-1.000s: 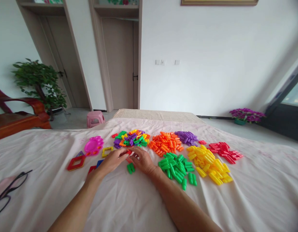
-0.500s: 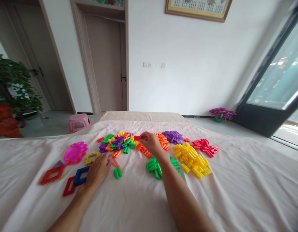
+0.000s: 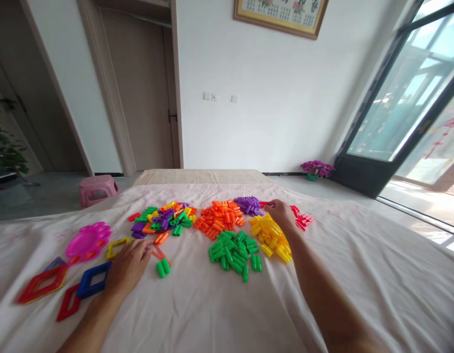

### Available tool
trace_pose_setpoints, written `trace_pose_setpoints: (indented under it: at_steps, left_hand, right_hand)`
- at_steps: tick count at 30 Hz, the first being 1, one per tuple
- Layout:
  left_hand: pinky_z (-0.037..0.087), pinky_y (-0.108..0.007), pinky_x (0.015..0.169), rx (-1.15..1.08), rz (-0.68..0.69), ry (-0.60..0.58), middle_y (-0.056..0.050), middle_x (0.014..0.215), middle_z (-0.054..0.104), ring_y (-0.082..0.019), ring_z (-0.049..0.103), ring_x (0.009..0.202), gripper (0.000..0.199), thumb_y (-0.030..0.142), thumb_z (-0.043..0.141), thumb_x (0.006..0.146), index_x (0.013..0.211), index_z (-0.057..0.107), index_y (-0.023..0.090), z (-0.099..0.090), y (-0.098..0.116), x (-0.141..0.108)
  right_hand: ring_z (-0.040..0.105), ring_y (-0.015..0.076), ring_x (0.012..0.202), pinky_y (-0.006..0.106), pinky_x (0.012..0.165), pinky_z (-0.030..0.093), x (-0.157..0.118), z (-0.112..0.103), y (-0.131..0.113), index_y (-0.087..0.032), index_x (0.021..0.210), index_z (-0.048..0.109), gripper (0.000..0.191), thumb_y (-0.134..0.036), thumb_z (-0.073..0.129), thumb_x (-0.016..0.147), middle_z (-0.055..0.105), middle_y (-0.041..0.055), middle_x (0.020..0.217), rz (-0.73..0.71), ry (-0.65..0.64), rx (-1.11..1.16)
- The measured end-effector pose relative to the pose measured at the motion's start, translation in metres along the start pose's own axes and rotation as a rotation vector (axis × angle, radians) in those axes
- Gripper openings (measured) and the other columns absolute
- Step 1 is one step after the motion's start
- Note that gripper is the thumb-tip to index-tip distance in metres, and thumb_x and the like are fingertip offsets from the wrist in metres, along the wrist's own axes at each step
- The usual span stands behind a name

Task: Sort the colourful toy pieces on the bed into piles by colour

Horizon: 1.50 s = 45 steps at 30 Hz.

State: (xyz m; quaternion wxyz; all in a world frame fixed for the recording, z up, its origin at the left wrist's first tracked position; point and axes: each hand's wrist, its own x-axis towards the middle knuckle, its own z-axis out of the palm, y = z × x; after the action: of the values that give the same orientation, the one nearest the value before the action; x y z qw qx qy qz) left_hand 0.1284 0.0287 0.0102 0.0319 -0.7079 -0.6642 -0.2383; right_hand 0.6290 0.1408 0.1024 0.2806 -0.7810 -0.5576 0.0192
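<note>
Our right hand (image 3: 280,214) has its fingertips at a red plastic tube (image 3: 264,203) beside the purple pile (image 3: 249,206); we cannot tell if they grip. Our left hand (image 3: 127,264), loosely curled, rests by the blue frame (image 3: 87,286).

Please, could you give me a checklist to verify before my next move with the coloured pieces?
1. Right hand has firm grip on the red piece: cannot tell; the fingers hide the contact.
2. Left hand is clear of the green pile: ok.
3. Green pile shows one colour only: ok.
4. Mixed pile shows one colour only: not ok; several colours lie together.
5. All green pieces outside the mixed pile are with the green pile: not ok; the green pair lies apart, near the left hand.
</note>
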Motion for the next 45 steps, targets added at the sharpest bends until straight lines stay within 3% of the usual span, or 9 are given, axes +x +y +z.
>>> trace_pose_setpoints:
  at_steps: [4, 8, 11, 15, 20, 24, 33, 39, 45]
  left_hand:
    - [0.044, -0.035, 0.103, -0.003, -0.012, 0.009, -0.006, 0.114, 0.070, -0.024, 0.061, 0.113, 0.030, 0.032, 0.044, 0.092, 0.109, 0.068, 0.025, 0.001, -0.002, 0.001]
    - [0.044, -0.035, 0.102, -0.020, -0.044, -0.007, -0.006, 0.115, 0.070, -0.024, 0.061, 0.113, 0.030, 0.030, 0.044, 0.092, 0.110, 0.068, 0.024, 0.000, 0.000, 0.001]
    - [0.043, -0.035, 0.101, -0.030, -0.033, -0.009, -0.007, 0.115, 0.069, -0.023, 0.060, 0.113, 0.031, 0.029, 0.043, 0.093, 0.111, 0.068, 0.023, -0.003, 0.002, 0.001]
    - [0.043, -0.034, 0.101, -0.051, -0.051, -0.015, -0.008, 0.115, 0.068, -0.022, 0.059, 0.114, 0.030, 0.026, 0.043, 0.094, 0.111, 0.068, 0.021, -0.009, 0.007, 0.001]
    - [0.043, -0.033, 0.101, -0.114, -0.062, -0.002, -0.008, 0.113, 0.068, -0.021, 0.059, 0.114, 0.029, 0.020, 0.045, 0.093, 0.111, 0.068, 0.020, -0.009, 0.005, 0.002]
    - [0.044, -0.034, 0.099, -0.143, -0.062, 0.034, -0.008, 0.113, 0.069, -0.021, 0.060, 0.112, 0.028, 0.019, 0.050, 0.092, 0.113, 0.069, 0.020, 0.000, -0.002, 0.004]
    - [0.045, -0.033, 0.095, -0.135, -0.052, 0.067, -0.006, 0.109, 0.070, -0.021, 0.061, 0.108, 0.027, 0.018, 0.050, 0.091, 0.109, 0.070, 0.023, 0.004, -0.005, 0.006]
    - [0.047, -0.030, 0.083, -0.278, -0.054, 0.149, -0.006, 0.098, 0.070, -0.019, 0.064, 0.090, 0.021, 0.032, 0.052, 0.092, 0.095, 0.069, 0.020, -0.001, 0.002, 0.004]
    - [0.043, -0.026, 0.064, -0.601, -0.004, -0.192, -0.003, 0.084, 0.069, -0.015, 0.058, 0.069, 0.035, 0.049, 0.067, 0.081, 0.096, 0.071, 0.018, -0.010, 0.016, 0.000]
  right_hand:
    - [0.067, 0.0293, 0.099, 0.033, 0.072, 0.045, 0.014, -0.022, 0.049, -0.023, 0.114, 0.073, 0.041, -0.047, 0.059, 0.084, 0.074, 0.0131, 0.109, 0.158, 0.045, -0.069]
    - [0.068, 0.0275, 0.100, 0.033, 0.075, 0.046, 0.014, -0.026, 0.050, -0.022, 0.119, 0.071, 0.040, -0.037, 0.056, 0.086, 0.074, 0.0126, 0.112, 0.143, 0.133, 0.019]
    - [0.070, 0.0213, 0.085, 0.029, 0.072, 0.048, -0.002, -0.011, 0.005, -0.020, 0.114, 0.072, 0.036, -0.032, 0.056, 0.085, 0.076, 0.0089, 0.101, -0.063, 0.080, 0.263]
    - [0.069, 0.0194, 0.082, 0.028, 0.073, 0.049, -0.054, 0.024, -0.088, -0.019, 0.104, 0.074, 0.027, -0.026, 0.057, 0.084, 0.077, 0.0060, 0.095, -0.395, -0.127, 0.467]
    - [0.069, 0.0233, 0.095, 0.030, 0.080, 0.049, -0.140, 0.071, -0.185, -0.024, 0.103, 0.075, 0.025, -0.021, 0.059, 0.084, 0.076, 0.0054, 0.104, -0.661, -0.403, 0.349]
    - [0.061, 0.0260, 0.115, 0.034, 0.090, 0.046, -0.179, 0.102, -0.222, -0.021, 0.124, 0.066, 0.036, -0.022, 0.055, 0.089, 0.067, 0.0107, 0.126, -0.686, -0.439, 0.099]
    - [0.056, 0.0252, 0.111, 0.036, 0.094, 0.040, -0.196, 0.126, -0.224, -0.023, 0.111, 0.062, 0.024, -0.037, 0.060, 0.092, 0.068, 0.0076, 0.114, -0.706, -0.318, -0.027]
    - [0.058, 0.0243, 0.110, 0.033, 0.089, 0.042, -0.195, 0.121, -0.220, -0.021, 0.109, 0.062, 0.021, -0.021, 0.050, 0.092, 0.069, 0.0080, 0.112, -0.738, -0.323, -0.045]
    - [0.064, 0.0246, 0.108, 0.031, 0.083, 0.045, -0.181, 0.096, -0.221, -0.017, 0.118, 0.063, 0.038, -0.011, 0.052, 0.082, 0.071, 0.0107, 0.113, -0.706, -0.443, -0.079]
